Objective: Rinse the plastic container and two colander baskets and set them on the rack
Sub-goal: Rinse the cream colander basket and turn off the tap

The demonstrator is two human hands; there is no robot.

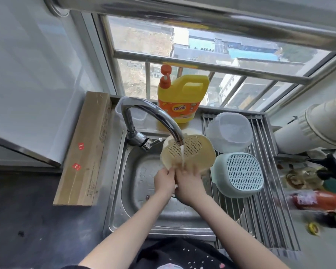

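Beige colander basket (190,152) tilts over the steel sink (144,191) under the faucet's (149,117) running water, gripped at its near rim by the left hand (164,181) and right hand (189,184). On the rack (264,210) beside it lie the overturned clear plastic container (230,132) and blue-green colander basket (240,174).
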